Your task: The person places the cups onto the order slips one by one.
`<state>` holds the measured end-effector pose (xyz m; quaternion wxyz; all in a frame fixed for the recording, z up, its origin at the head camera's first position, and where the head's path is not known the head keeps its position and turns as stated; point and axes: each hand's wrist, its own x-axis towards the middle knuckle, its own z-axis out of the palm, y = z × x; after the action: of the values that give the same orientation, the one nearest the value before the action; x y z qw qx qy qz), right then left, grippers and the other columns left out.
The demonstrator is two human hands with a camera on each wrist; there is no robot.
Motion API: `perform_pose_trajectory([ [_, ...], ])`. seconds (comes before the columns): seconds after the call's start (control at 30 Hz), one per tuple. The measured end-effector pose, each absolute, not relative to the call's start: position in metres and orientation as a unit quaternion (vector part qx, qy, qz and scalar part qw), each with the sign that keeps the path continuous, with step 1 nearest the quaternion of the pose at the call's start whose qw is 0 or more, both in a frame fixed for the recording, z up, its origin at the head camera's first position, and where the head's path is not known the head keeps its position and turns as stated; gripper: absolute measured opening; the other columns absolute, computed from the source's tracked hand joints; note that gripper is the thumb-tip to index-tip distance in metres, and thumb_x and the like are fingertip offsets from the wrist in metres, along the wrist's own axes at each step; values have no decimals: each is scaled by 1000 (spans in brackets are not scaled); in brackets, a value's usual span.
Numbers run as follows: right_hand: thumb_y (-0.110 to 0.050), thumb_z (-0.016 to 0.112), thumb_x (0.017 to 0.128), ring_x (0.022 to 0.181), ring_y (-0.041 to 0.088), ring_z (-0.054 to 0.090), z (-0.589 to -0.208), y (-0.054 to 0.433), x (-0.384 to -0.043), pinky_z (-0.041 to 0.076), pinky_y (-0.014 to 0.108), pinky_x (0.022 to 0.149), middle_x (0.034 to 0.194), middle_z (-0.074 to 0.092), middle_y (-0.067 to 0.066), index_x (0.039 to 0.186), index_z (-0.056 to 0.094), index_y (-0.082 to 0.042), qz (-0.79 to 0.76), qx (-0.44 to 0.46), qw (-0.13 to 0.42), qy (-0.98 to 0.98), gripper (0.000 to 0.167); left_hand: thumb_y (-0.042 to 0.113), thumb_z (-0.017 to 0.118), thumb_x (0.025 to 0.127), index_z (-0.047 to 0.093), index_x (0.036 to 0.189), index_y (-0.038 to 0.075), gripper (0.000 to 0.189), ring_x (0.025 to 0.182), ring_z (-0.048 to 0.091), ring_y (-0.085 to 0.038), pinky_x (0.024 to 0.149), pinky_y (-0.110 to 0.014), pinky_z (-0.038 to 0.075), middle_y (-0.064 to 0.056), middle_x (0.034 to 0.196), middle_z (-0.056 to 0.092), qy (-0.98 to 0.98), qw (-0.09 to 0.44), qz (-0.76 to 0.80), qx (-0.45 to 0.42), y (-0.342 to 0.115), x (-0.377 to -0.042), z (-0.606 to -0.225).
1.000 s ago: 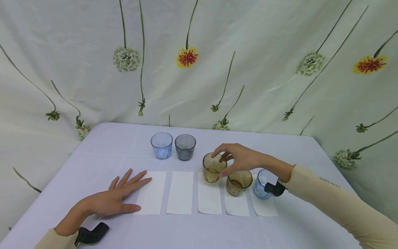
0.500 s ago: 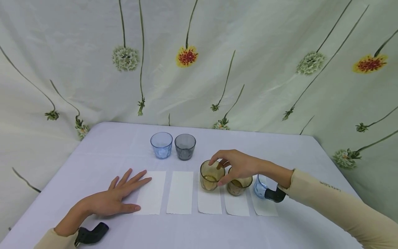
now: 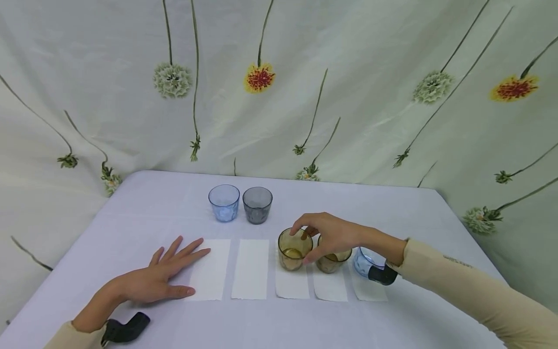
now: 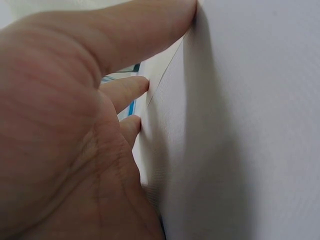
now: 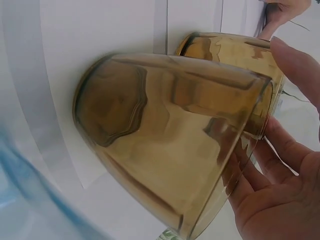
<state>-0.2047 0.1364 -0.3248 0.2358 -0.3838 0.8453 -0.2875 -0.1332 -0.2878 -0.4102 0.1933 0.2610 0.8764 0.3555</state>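
Note:
My right hand holds an amber glass near its rim, thumb on the near side and fingers on the far side. The glass is upright on the middle white paper strip. Close on its right, a second amber glass stands on another strip, partly behind the hand; it fills much of the right wrist view, in front of the held glass. My left hand rests on the table with fingers spread, its fingertips at the leftmost strip. In the left wrist view the thumb touches the surface.
A blue glass and a grey glass stand side by side toward the back. Another blue glass is on the rightmost strip, partly hidden by the black wrist device. Flowered cloth hangs behind the table.
My right hand has brought the amber glass toward me and slightly left, lowering it on the middle strip. The left hand keeps its place. The head view has shifted slightly.

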Motion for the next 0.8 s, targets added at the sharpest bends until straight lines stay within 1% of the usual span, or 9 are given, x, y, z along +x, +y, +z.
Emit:
perform_pose_trajectory([
  [0.13, -27, 86, 80, 115, 22, 63, -324, 141, -202, 48, 37, 106, 135, 56, -1, 131, 58, -13, -287, -378, 235, 848, 60, 40, 69, 92, 30, 158, 26, 78, 147, -25, -50, 105, -74, -23, -12, 169, 4, 873, 191, 357, 271, -284, -134, -409],
  [0.37, -28, 85, 81, 117, 23, 62, -325, 143, -201, 48, 39, 106, 136, 56, 0, 132, 57, -12, -273, -398, 225, 846, 60, 40, 69, 92, 31, 158, 26, 78, 147, -26, -50, 105, -73, -24, -12, 169, 4, 874, 194, 357, 268, -285, -134, -410],
  [0.47, -30, 85, 81, 123, 24, 59, -322, 143, -200, 46, 44, 107, 140, 54, 1, 133, 57, -13, -264, -410, 218, 846, 60, 40, 69, 92, 30, 158, 27, 78, 147, -26, -50, 105, -73, -24, -12, 169, 4, 874, 194, 357, 267, -286, -133, -410],
  [0.53, -34, 84, 82, 131, 22, 53, -319, 146, -198, 42, 47, 110, 144, 52, 0, 133, 57, -16, -257, -406, 217, 850, 61, 40, 69, 92, 30, 158, 26, 78, 147, -26, -50, 105, -73, -24, -12, 169, 3, 874, 195, 357, 266, -286, -133, -410],
  [0.6, -37, 83, 82, 135, 22, 49, -315, 150, -197, 40, 50, 112, 147, 50, 0, 135, 57, -18, -258, -401, 216, 852, 62, 41, 69, 92, 30, 158, 26, 78, 147, -26, -50, 105, -73, -24, -13, 169, 3, 875, 196, 356, 264, -286, -132, -409],
  [0.67, -40, 83, 82, 138, 22, 46, -311, 156, -194, 37, 52, 113, 149, 49, -2, 136, 56, -20, -262, -391, 215, 856, 63, 40, 69, 92, 30, 158, 25, 79, 147, -26, -50, 105, -73, -24, -13, 169, 3, 875, 196, 356, 262, -287, -132, -409],
  [0.8, -39, 83, 82, 142, 25, 42, -308, 167, -192, 35, 58, 114, 150, 48, -2, 137, 56, -21, -285, -380, 199, 857, 64, 40, 70, 91, 30, 158, 25, 79, 147, -26, -50, 105, -73, -25, -13, 169, 3, 877, 193, 358, 257, -289, -131, -409],
])
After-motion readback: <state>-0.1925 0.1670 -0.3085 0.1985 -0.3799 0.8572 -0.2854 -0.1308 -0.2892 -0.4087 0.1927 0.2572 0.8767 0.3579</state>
